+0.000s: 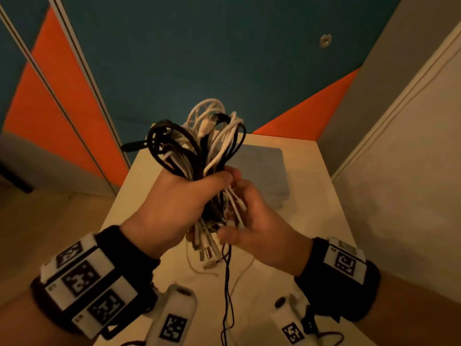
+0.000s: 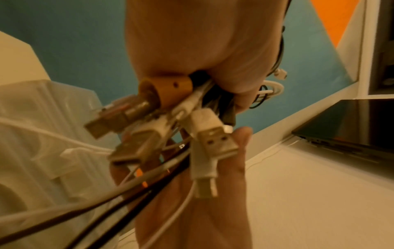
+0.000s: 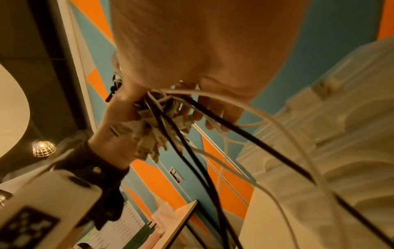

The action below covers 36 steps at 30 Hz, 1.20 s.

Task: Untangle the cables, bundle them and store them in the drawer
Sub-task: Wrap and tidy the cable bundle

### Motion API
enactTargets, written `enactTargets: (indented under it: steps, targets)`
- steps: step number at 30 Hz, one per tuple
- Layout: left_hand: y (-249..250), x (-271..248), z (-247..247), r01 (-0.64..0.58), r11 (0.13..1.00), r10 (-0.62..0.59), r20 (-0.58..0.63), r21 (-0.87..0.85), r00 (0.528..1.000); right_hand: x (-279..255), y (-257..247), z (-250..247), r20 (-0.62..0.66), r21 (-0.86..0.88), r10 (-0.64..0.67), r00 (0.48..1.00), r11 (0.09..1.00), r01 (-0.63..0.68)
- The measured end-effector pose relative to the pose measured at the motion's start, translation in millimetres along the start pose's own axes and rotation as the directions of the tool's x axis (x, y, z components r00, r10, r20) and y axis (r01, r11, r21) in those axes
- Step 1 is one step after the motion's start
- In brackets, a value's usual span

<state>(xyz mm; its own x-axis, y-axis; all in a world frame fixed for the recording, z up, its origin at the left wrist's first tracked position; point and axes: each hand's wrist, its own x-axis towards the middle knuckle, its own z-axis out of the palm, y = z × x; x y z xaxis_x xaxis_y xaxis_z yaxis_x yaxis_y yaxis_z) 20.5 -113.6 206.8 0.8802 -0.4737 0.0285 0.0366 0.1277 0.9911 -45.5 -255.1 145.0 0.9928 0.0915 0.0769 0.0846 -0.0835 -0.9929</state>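
Above the pale rectangular tabletop (image 1: 311, 221), you hold the looped bunch of black and white cables (image 1: 199, 143) in the air, clear of the surface. Your left hand (image 1: 174, 208) is wrapped round the middle of the bunch, with the loops fanned out above the fist and the white and metal USB plug ends (image 2: 213, 143) hanging below it. Your right hand (image 1: 257, 216) is close against the left, its fingers curled round the lower strands and plugs. The two hands are together, touching at the fingertips.

Step in hand: bundling. The loops look gathered, but the bunch is not yet bound. At least one thin black strand (image 1: 227, 283) and one thin white strand (image 1: 239, 273) trail down from the bunch toward the tabletop.

Next move, as a judgement:
- Keep your left grip firm so the loops do not spring apart.
- Draw the trailing strands up with your right hand and fold them into the bunch.
- Secure the bunch before carrying it. A dark strap-like tab (image 1: 132, 146) projects from the far left side; whether it is a fastener cannot be told.

No drawer shows in any view, so locate it before you move. A flat grey pad (image 1: 264, 171) lies on the tabletop behind the cables.
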Motion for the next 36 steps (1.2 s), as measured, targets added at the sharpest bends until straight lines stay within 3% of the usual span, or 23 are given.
enactTargets:
  steps: [3, 8, 15, 22, 26, 28, 32, 34, 36]
  targets:
    - [4.1, 0.1, 1.4, -0.018, 1.0, 0.018, 0.014, 0.008, 1.0, 0.8, 6.8, 7.6, -0.015, -0.102, 0.037, 0.999, 0.994, -0.038]
    - [3.8, 0.9, 3.8, 0.013, 0.999, -0.012, 0.014, -0.034, 1.0, 3.6, 17.2, 14.9, 0.098, -0.203, 0.022, 0.995, 0.979, -0.001]
    - [3.0, -0.4, 6.7, 0.117, 0.976, -0.121, -0.009, -0.184, 0.993, 4.1, 28.0, 33.5, 0.171, 0.158, 0.112, 0.979, 0.978, -0.14]
    - [15.5, 6.4, -11.9, 0.116, 0.953, -0.108, 0.045, -0.278, 0.993, -3.4, 41.0, 30.5, 0.135, 0.157, 0.256, 0.957, 0.948, -0.276]
    - [24.7, 9.7, -27.2, 0.099, 0.962, -0.087, 0.058, -0.256, 0.995, -8.1, 21.2, 3.9, 0.087, 0.168, 0.284, 0.955, 0.941, -0.295]
    - [29.2, 11.2, -33.6, 0.084, 0.963, -0.06, 0.102, -0.257, 0.993, -11.5, 9.7, -6.4, 0.13, 0.168, 0.275, 0.952, 0.941, -0.295]
    - [33.5, 10.8, -42.4, 0.032, 0.996, -0.021, 0.14, -0.081, 0.99, -15.8, -2.7, -21.1, 0.206, 0.179, 0.225, 0.952, 0.948, -0.263]
    - [33.9, 7.7, -44.8, -0.034, 0.99, 0.015, 0.135, 0.138, 0.991, -16.0, -7.1, -27.7, 0.188, 0.186, 0.241, 0.952, 0.943, -0.276]
    - [32.4, 2.9, -43.0, -0.111, 0.922, 0.062, 0.144, 0.37, 0.988, -14.7, -12.7, -32.1, 0.121, 0.19, 0.229, 0.966, 0.95, -0.249]
